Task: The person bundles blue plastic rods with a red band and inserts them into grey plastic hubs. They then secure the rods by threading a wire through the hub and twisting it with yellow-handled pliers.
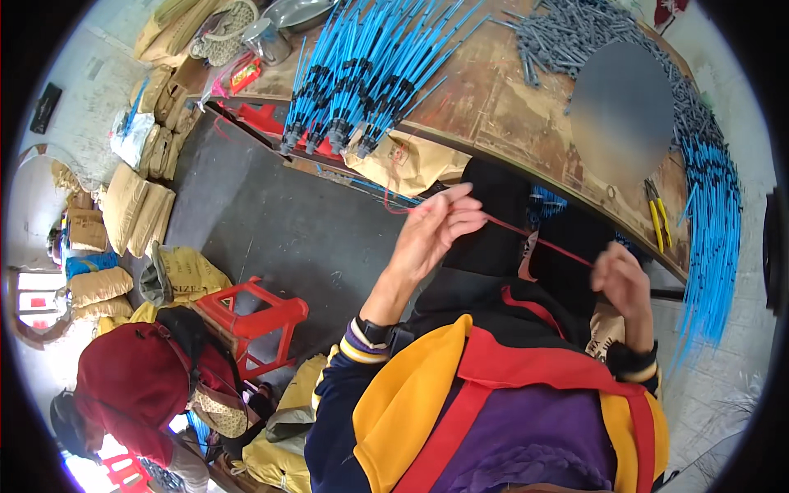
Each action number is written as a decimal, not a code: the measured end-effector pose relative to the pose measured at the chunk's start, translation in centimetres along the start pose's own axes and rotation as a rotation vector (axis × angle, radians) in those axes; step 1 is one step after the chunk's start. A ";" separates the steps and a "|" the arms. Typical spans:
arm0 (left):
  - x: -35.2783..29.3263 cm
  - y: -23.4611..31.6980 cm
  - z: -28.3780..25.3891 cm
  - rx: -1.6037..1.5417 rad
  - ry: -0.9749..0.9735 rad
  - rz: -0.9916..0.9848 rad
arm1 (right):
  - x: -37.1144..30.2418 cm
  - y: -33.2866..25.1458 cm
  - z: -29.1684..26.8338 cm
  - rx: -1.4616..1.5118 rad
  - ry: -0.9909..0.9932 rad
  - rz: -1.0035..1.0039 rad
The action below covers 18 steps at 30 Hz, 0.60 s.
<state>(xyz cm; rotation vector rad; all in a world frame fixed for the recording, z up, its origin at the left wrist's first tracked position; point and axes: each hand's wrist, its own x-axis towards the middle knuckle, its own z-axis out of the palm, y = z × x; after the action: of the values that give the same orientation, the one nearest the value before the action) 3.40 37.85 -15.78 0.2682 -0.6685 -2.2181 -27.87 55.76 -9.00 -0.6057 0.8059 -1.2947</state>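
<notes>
A thin red string (538,240) runs taut between my two hands, above my lap. My left hand (436,226) pinches it between thumb and fingers, and a loose end curls off beyond the fingertips toward the table edge. On the right, my right hand (622,279) is closed on the string's other end, slightly smeared by motion. Past my left hand, bundles of blue rods with black and grey fittings (353,86) lie across the edge of the wooden table (460,107). Below them is a brown paper bag (403,162).
Grey plastic plugs (567,37) are heaped at the far right, with more blue rods (708,238) hanging over the table's edge near yellow-handled pliers (657,215). A red stool (255,320) and a bending person in maroon (136,382) are at left, below stacked sacks (136,209).
</notes>
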 end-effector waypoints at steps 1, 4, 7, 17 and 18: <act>1.0 -1.0 0.4 0.000 0.000 -0.003 | -1.1 0.8 -1.2 0.001 0.003 -0.001; 3.5 -3.7 1.5 -0.013 0.046 -0.117 | -2.2 4.8 -4.2 -0.879 0.990 -0.302; 3.8 -3.4 3.3 -0.039 0.107 0.015 | -1.4 4.5 -0.7 -1.098 0.421 -0.117; -2.5 -2.2 1.7 -0.029 0.166 0.038 | 14.9 11.1 6.8 -0.046 -0.029 0.169; -3.3 -1.7 1.2 -0.011 0.207 0.064 | 15.4 11.4 6.8 -0.112 0.007 0.153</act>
<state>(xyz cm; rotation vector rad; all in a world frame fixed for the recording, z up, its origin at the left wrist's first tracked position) 4.11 41.70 -15.81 0.4569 -0.5440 -2.0975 -14.42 42.44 -16.63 -0.6161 0.9179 -1.1181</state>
